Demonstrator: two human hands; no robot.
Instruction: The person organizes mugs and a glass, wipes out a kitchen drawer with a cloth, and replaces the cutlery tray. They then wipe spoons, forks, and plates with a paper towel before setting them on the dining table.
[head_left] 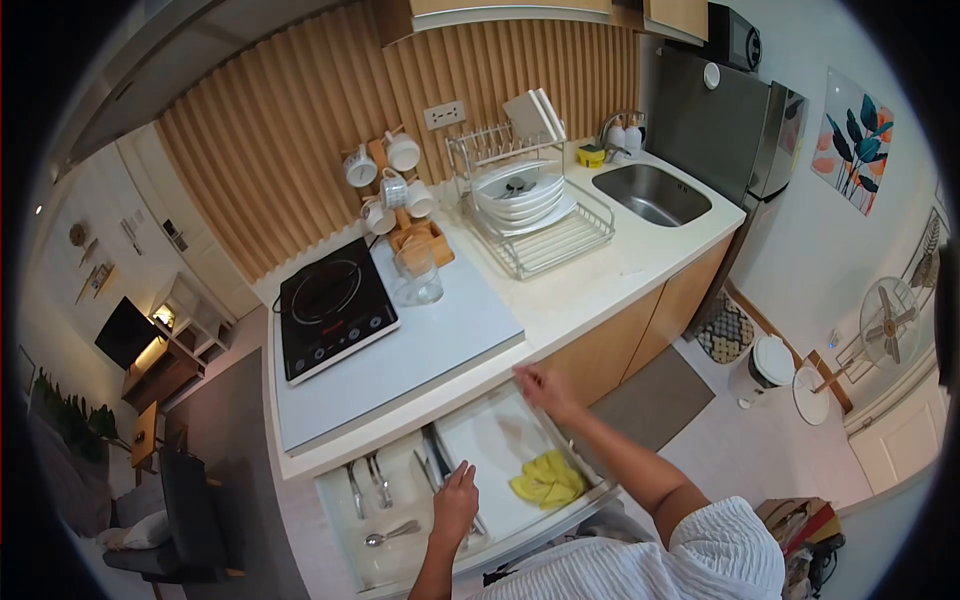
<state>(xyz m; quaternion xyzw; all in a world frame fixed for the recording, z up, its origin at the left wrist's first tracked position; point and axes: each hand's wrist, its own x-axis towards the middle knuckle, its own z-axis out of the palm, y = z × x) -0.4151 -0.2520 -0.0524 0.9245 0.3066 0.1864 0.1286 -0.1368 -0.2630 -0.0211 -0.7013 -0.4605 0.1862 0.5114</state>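
Observation:
Below the counter, a pulled-out white drawer (407, 542) holds cutlery in its left part. My left hand (456, 505) is over the middle compartment, fingers mostly stretched out beside several knives (437, 452); its underside is hidden. Forks (379, 482) and spoons (392, 533) lie to its left. My right hand (546, 392) is near the counter's front edge, above the drawer's back right corner. Its fingers are curled in, and nothing shows in them. A crumpled yellow cloth (548, 480) rests in the drawer's right compartment.
An induction cooker (333, 308) and a clear glass (418, 278) stand on the counter, near mugs (394, 188) on a stand. A dish rack (565, 245) holds white plates and bowls (520, 198). Farther right are a sink (655, 195) and a fridge (705, 125).

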